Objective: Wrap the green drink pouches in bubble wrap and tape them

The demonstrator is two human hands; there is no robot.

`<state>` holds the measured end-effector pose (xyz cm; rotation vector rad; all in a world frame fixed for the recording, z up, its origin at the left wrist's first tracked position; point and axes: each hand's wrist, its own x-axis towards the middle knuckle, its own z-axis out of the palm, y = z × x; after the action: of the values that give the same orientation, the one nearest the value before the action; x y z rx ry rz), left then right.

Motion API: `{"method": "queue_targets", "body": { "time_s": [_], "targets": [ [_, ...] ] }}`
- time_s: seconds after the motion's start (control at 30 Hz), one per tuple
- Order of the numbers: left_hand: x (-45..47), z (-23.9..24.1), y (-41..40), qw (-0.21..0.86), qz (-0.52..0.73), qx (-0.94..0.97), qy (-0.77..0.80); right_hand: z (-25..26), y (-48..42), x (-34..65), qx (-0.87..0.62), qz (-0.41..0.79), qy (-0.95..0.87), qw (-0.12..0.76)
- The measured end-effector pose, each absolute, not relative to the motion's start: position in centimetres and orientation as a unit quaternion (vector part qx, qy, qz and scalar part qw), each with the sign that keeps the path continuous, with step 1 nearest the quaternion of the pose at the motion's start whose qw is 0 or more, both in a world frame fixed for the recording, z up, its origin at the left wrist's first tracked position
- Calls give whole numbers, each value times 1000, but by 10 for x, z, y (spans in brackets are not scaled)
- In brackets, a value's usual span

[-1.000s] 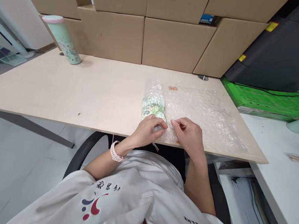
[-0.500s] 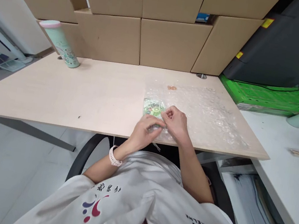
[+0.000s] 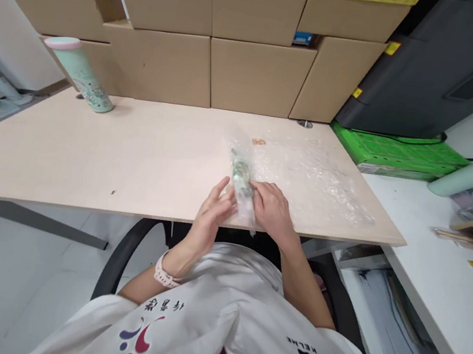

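A clear sheet of bubble wrap (image 3: 329, 186) lies over the right part of the table, and its left end is folded up between my hands. Through the plastic shows a small green and white thing (image 3: 241, 172), too blurred to name. At the fold's right side my right hand (image 3: 274, 212) grips the wrap, fingertips against it. My left hand (image 3: 212, 215), wearing a pink wristband (image 3: 165, 270), is beside the fold's left side with fingers apart. A small orange thing (image 3: 259, 141) lies farther back, by the wrap.
Cardboard boxes (image 3: 164, 67) line the back of the table (image 3: 165, 172). A mint tumbler with a pink lid (image 3: 84, 78) stands back left. To the right are a dark grey case (image 3: 413, 79), a green box (image 3: 402, 152) and a white side desk (image 3: 425, 231).
The left end of the bubble wrap has been lifted and folded over the green thing. My hands have moved apart, to either side of the fold. The camera view has shifted slightly.
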<state>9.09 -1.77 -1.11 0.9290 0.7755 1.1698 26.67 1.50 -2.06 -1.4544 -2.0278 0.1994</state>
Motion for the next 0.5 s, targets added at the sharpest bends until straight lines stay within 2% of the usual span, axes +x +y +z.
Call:
{"method": "queue_targets", "body": {
  "time_s": [0.07,0.13,0.27,0.4,0.5],
  "targets": [
    [105,-14,-19,581,484,574,314,-22,7,281,-543,97,-777,304],
    [119,-18,-16,450,416,735,289,-26,0,296,-561,109,-761,308],
    [146,-29,-7,230,284,884,290,-42,-11,326,-603,67,-730,314],
    [164,-40,-3,116,219,919,305,-43,-28,351,-595,27,-763,251],
    [172,-41,-6,83,190,925,318,-28,-44,362,-605,29,-749,269]
  ]
}}
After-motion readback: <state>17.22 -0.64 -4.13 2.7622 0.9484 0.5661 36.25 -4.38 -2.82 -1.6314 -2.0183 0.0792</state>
